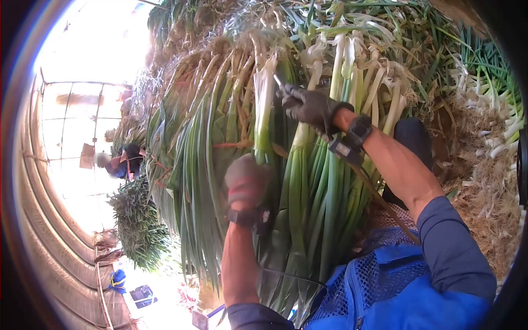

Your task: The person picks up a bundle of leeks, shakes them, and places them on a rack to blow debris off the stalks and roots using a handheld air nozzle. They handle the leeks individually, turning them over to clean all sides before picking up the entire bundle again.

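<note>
My left hand (248, 177), in a grey and red glove and blurred by motion, closes round the green leaves of a thick long green onion (265, 88). The onion's white stem end points up, away from me. To its right, my gloved right hand (312, 109) is wrapped round a slim tool with a thin pale tip (277, 78), which looks like an air blow gun. That tip is close beside the white stem. From below the right wrist a hose (379, 198) runs down toward my lap. Underneath both hands lie many more green onions (330, 181), leaves toward me.
Tied bundles of green onions (192, 121) are stacked on the left. Stripped leaves and roots (484, 187) are heaped at right. Another person (125, 160) is farther back at left, near a leafy pile (140, 231). A curved tunnel wall (55, 242) lines the left edge.
</note>
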Demonstrator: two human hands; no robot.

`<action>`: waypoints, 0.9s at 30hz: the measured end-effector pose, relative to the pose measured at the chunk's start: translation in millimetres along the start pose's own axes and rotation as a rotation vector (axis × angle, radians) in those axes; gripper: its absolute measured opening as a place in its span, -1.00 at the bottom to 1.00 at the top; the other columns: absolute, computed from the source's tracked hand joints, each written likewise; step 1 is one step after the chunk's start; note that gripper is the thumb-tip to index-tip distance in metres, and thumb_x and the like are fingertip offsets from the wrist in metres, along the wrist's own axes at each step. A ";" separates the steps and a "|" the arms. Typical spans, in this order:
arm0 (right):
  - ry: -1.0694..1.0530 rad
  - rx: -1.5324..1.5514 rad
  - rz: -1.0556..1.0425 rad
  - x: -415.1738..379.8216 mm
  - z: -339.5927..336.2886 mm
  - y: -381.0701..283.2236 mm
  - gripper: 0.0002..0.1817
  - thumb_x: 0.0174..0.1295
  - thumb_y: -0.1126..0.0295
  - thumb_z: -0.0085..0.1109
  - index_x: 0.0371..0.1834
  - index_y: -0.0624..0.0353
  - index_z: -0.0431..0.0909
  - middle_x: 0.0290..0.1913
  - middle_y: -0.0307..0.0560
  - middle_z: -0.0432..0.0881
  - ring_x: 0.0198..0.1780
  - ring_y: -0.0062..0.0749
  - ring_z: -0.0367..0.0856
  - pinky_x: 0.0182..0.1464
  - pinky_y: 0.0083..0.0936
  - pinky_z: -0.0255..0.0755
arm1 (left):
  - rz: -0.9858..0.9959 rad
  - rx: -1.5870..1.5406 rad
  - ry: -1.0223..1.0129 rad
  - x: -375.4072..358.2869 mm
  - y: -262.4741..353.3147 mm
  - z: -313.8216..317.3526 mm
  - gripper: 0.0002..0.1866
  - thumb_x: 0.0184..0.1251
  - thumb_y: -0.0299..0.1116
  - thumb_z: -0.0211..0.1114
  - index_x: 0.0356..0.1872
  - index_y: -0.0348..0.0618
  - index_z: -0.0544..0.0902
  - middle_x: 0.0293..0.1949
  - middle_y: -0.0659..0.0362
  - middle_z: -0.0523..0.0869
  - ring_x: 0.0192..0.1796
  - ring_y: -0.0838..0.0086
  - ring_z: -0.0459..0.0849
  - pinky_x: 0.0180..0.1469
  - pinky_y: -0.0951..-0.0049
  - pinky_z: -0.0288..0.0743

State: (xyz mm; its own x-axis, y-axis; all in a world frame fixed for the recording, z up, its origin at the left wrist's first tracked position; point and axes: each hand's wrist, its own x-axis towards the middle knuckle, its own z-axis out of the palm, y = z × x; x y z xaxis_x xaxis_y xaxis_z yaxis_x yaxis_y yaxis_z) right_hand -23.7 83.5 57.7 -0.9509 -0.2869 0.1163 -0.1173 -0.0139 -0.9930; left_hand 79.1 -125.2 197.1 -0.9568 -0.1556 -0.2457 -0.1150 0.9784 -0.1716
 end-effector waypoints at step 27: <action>-0.025 0.061 0.199 -158.8 -111.2 -87.4 -0.20 0.44 0.38 0.31 0.69 0.23 0.16 0.40 -0.01 0.64 0.32 -0.52 0.64 0.39 -0.52 0.49 | 0.222 -0.510 -0.520 39.2 144.0 -10.8 -0.63 0.27 -0.15 0.52 -0.25 -0.36 0.80 -0.45 0.15 0.79 -0.46 0.39 0.72 -0.33 0.29 0.64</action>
State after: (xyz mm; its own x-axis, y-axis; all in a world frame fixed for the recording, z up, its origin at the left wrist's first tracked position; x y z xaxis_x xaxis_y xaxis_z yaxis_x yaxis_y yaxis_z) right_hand 105.7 236.8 128.3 -0.9461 -0.3132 -0.0821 0.0906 -0.0126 -0.9958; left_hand 22.1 11.1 173.1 -0.7376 0.1320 -0.6623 -0.1642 0.9163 0.3654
